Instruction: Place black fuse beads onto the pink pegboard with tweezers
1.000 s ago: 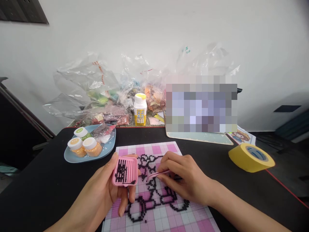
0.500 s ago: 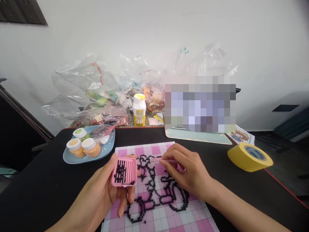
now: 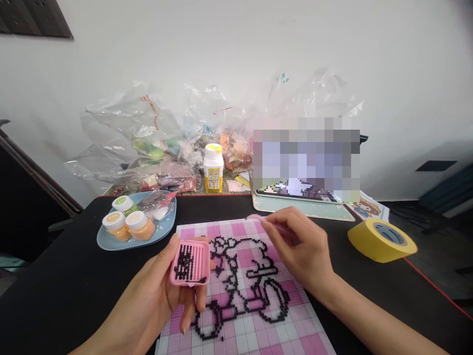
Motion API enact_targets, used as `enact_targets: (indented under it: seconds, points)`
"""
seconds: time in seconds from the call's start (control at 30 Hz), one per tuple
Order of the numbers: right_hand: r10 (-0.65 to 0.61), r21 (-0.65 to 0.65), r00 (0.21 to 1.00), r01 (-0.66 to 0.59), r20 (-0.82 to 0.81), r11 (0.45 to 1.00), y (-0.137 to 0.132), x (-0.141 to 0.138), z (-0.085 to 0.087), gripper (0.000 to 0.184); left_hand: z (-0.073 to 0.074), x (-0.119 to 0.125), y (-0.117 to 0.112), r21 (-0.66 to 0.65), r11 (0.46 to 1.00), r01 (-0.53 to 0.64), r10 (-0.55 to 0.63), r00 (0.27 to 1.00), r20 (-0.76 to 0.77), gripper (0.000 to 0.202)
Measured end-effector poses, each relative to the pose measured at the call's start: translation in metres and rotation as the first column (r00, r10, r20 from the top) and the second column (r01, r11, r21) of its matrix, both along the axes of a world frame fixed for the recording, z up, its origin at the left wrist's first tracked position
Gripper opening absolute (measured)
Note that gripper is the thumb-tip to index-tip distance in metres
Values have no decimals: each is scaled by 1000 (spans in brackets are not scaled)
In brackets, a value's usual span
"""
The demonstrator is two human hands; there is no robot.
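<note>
My left hand (image 3: 166, 283) holds a small pink ridged tray (image 3: 201, 260), tilted toward me, over the left part of a pegboard. Black fuse beads (image 3: 184, 264) fill the tray's left grooves, and the right grooves show bare pink. Between the thumb and fingers of my right hand (image 3: 301, 246) is a pair of pink tweezers (image 3: 254, 218), their tip near the board's far edge. The pink-and-white checked pegboard (image 3: 314, 333) lies flat under both hands. On it, black beads form an outline drawing (image 3: 254, 308). Whether the tweezers' tip grips a bead is too small to tell.
At left, a blue plate (image 3: 105, 243) carries several bead jars (image 3: 140, 226) and a small bag. A white bottle (image 3: 213, 170) stands behind the board, before plastic bags (image 3: 129, 133). A propped, blurred screen (image 3: 306, 167) and yellow tape roll (image 3: 382, 240) are at right.
My right hand has moved up and to the right with the tweezers, away from the bead outline, uncovering more of its upper right part. My left hand and the tray have stayed put.
</note>
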State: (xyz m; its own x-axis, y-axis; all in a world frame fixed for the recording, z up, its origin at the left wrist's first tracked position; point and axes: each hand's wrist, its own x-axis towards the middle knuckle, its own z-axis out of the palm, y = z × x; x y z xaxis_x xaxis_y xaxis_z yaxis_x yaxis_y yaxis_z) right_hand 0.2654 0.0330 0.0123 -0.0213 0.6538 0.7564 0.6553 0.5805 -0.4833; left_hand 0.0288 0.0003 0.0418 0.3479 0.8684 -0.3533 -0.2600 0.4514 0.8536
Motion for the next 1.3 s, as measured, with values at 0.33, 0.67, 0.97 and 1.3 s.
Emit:
enact_targets:
  seconds: [0.33,0.67,0.97,1.3]
  points:
    - [-244,-260,927,170,-284,950,14,14,-7,35,2,0,-3,-13,999,-30,30,999,-12,49]
    - [-77,-277,979,23,-187,961,14,7,-9,31,0,-1,-1,-12,1000,-20,20,1000,0,48]
    - [440,-226,898,-426,12,876,3,1,-6,12,-4,-1,-1,-1,1000,-13,13,998,60,45]
    - [570,-289,797,-508,199,811,-1,3,-5,9,-6,-2,0,8,1000,-4,3,997,78,47]
